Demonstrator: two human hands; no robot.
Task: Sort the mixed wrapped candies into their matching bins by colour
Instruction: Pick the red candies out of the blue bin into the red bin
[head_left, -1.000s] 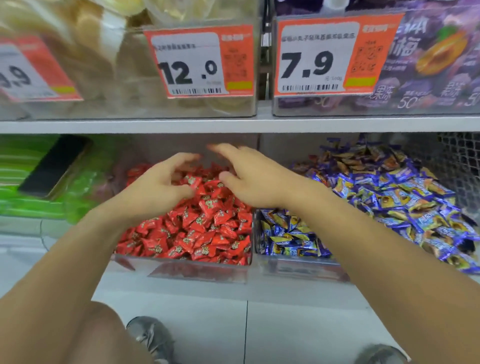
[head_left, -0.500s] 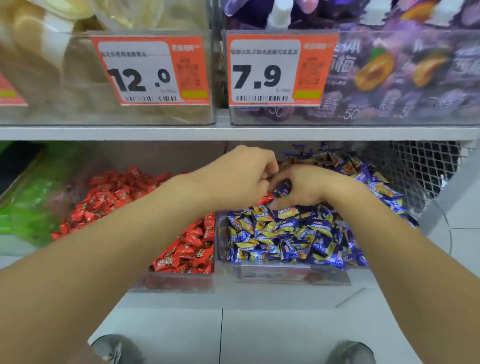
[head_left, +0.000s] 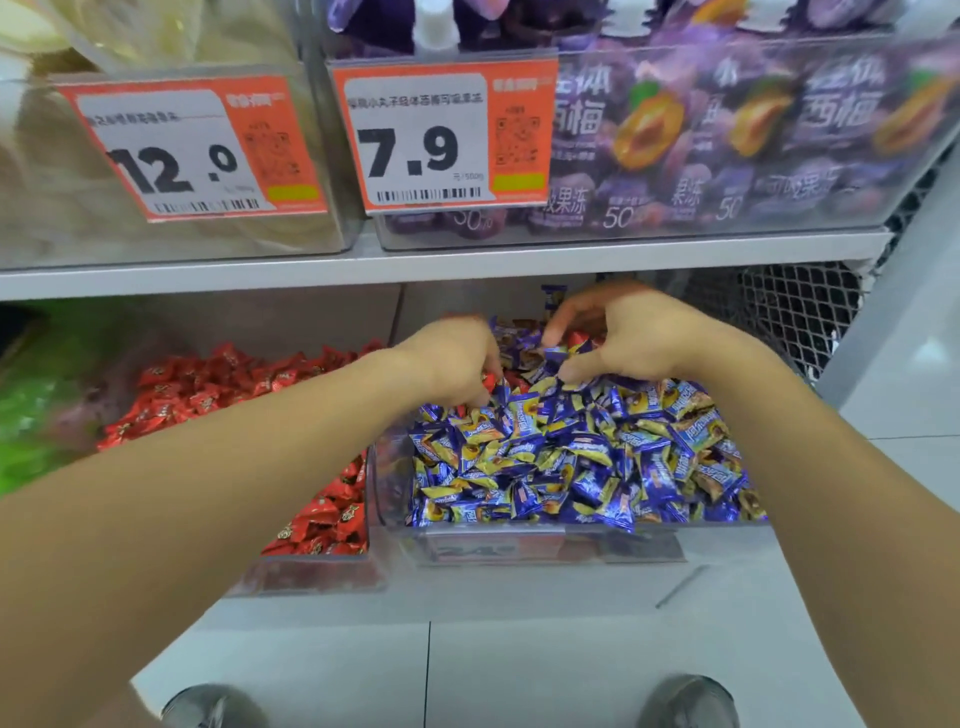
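- Shelf (head_left: 467, 267): white, runs across the view. Clear bins stand on it above; open candy bins sit below it.
- Upper bins: purple pouches (head_left: 753, 130) on the right, pale bagged goods (head_left: 156, 41) on the left.
- Price tags: orange, clipped to the upper bins. The left tag (head_left: 192, 148) reads 12.0; the right tag (head_left: 447, 137) reads 7.9.
- Mesh panel (head_left: 795, 306): black, at the right end behind the lower shelf space.
- Blue bin (head_left: 395, 483): clear-walled, heaped with blue candies (head_left: 582, 457) in blue-and-yellow wrappers. A few red wrappers show among them at the back, between the two hands.
- Red bin (head_left: 311, 571): just left of the blue bin, walls touching or nearly so. It holds red candies (head_left: 218, 384); the left forearm crosses in front of it.
- Green goods (head_left: 31, 415): blurred, far left on the lower level.
- Floor (head_left: 571, 675): pale tiles; two grey shoe tips (head_left: 691, 701) at the bottom edge.
- Left hand (head_left: 452, 358): over the back left of the blue bin, fingers curled down into the heap. A red candy (head_left: 488, 382) shows at its fingertips and appears pinched, though the hold is partly hidden.
- Right hand (head_left: 639, 332): over the back of the blue bin, near the left hand but apart. Fingers are loosely bent and spread, thumb low against the candies. Whether it grips anything cannot be told.
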